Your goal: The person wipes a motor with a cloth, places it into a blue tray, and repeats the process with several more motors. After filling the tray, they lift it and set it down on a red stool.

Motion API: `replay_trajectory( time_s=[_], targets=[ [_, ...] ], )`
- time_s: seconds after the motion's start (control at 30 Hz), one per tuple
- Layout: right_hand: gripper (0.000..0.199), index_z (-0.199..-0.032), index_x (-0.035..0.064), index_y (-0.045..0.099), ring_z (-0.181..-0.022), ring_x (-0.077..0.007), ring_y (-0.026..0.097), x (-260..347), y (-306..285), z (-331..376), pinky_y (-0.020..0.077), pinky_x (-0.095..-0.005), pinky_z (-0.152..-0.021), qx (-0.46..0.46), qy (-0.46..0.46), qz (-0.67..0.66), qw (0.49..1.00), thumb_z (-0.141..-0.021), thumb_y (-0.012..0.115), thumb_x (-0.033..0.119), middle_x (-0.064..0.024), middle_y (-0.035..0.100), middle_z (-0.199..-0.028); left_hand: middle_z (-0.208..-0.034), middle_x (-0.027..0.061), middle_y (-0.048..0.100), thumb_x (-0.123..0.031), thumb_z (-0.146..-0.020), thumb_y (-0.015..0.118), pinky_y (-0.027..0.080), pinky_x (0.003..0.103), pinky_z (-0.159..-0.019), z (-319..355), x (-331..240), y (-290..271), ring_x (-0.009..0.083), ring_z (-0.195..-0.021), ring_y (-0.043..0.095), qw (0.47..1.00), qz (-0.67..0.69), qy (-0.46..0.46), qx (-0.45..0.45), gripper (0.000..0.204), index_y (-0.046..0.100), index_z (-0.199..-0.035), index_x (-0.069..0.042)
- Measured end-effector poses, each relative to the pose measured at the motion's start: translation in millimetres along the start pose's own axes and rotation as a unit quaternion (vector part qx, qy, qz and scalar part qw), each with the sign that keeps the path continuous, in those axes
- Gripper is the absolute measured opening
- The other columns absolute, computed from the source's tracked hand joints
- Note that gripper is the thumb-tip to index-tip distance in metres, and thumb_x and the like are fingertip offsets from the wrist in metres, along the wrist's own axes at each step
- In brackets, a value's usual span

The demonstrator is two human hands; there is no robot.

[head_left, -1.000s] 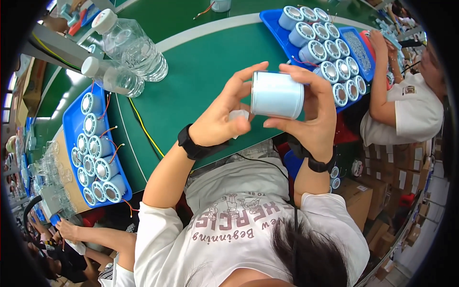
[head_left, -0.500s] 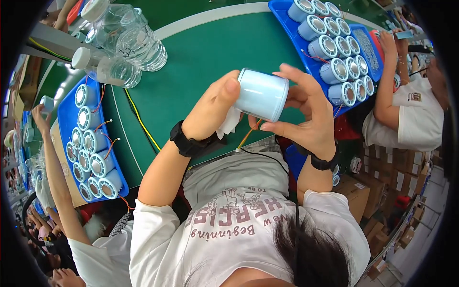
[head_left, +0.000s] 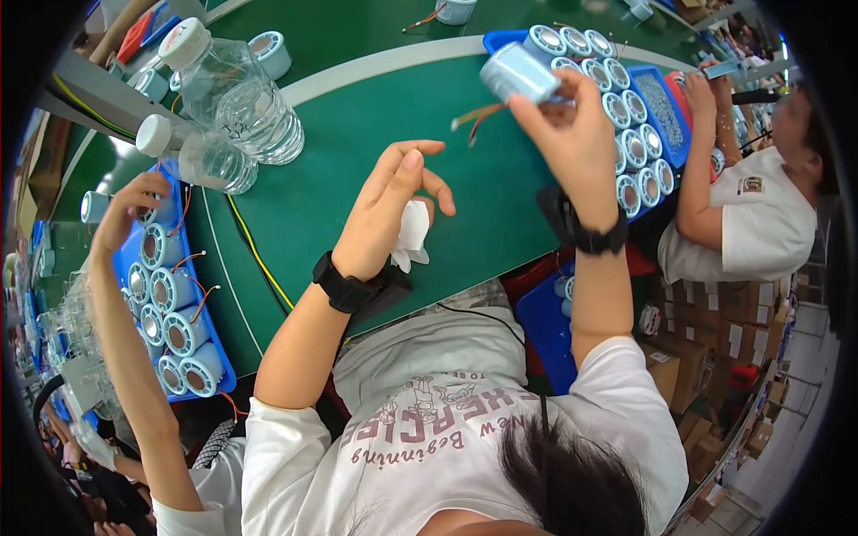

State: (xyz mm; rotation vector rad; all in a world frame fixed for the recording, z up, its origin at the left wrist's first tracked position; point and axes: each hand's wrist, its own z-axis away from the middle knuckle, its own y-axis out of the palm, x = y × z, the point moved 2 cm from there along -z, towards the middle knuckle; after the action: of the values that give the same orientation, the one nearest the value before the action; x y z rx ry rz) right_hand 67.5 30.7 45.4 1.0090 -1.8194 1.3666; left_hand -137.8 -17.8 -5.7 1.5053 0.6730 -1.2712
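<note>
A light blue cylindrical motor (head_left: 517,73) is gripped in my right hand (head_left: 574,134), tilted, with its coloured wires dangling to the left. It is above the near-left corner of the right blue tray (head_left: 497,41), where several similar motors stand in rows. Over the green table mat, my left hand (head_left: 384,210) has its index finger stretched out and the lower fingers curled around a crumpled white tissue (head_left: 412,237). Part of the tissue hangs below the palm.
Two clear plastic bottles, one large (head_left: 259,107) and one small (head_left: 210,161), stand at left. Beyond them, another blue tray (head_left: 223,371) holds several motors; a co-worker's hand (head_left: 134,205) reaches over it. A yellow-green cable (head_left: 259,250) crosses the mat. Another person (head_left: 742,196) sits at right.
My right hand has carried the motor away from my left hand, up and over toward the right tray. My left hand has let go of the motor. The co-worker's hand at left has come to the left tray.
</note>
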Motion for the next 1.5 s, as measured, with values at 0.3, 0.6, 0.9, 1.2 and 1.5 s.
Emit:
replay_trajectory(
  time_s=[0.3,0.6,0.9,1.2,1.5],
  targets=[
    [0.070,-0.111,-0.0078,0.048,-0.076,-0.0377,0.064,-53,16,-78,0.0526,-0.0414,-0.072,-0.127,-0.126,0.380,0.908,-0.070,0.078,0.041,-0.0211,0.064,-0.088,-0.079,0.0057,0.061,-0.044,-0.099,0.038,0.039,0.018,-0.055,3,4,-4,0.0053,-0.062,0.049,0.999,0.028,-0.037,0.023,0.046,0.050,-0.120,-0.004],
    [0.062,-0.117,-0.0059,0.053,-0.066,-0.0269,0.066,-1,2,-110,0.0535,-0.0351,-0.059,0.006,-0.128,0.391,0.912,-0.079,0.071,0.039,-0.0181,0.062,-0.085,-0.080,0.0029,0.061,-0.043,-0.100,0.037,0.040,0.020,-0.061,3,17,-10,0.0050,-0.068,0.050,0.999,-0.022,0.022,0.032,0.045,0.055,-0.116,-0.005],
    [0.068,-0.136,0.0092,0.045,-0.070,-0.0208,0.068,-49,39,-271,0.0555,-0.0323,-0.059,0.181,-0.246,0.539,0.785,-0.075,0.072,0.024,-0.0146,0.066,-0.100,-0.079,0.0014,0.062,-0.041,-0.100,0.039,0.041,0.019,-0.062,6,17,-9,0.0041,-0.069,0.050,0.997,0.026,0.019,0.067,0.042,0.056,-0.115,-0.006],
    [0.066,-0.122,0.0071,0.052,-0.083,-0.0225,0.065,-39,32,-266,0.0529,-0.0333,-0.066,0.215,0.045,0.487,0.845,-0.067,0.081,0.030,-0.0141,0.065,-0.104,-0.079,0.0018,0.062,-0.040,-0.099,0.040,0.041,0.019,-0.061,17,10,-11,0.0042,-0.067,0.050,0.996,0.069,-0.007,0.048,0.041,0.056,-0.114,-0.005],
    [0.052,-0.121,0.0097,0.051,-0.089,-0.0123,0.061,95,9,-94,0.0502,-0.0228,-0.076,0.446,-0.114,0.093,0.883,-0.074,0.074,0.008,-0.0076,0.058,-0.104,-0.092,0.0119,0.066,-0.054,-0.097,0.035,0.039,0.020,-0.050,12,2,-15,0.0079,-0.056,0.049,0.983,0.160,-0.064,0.062,0.064,0.042,-0.132,-0.001]
  ],
)
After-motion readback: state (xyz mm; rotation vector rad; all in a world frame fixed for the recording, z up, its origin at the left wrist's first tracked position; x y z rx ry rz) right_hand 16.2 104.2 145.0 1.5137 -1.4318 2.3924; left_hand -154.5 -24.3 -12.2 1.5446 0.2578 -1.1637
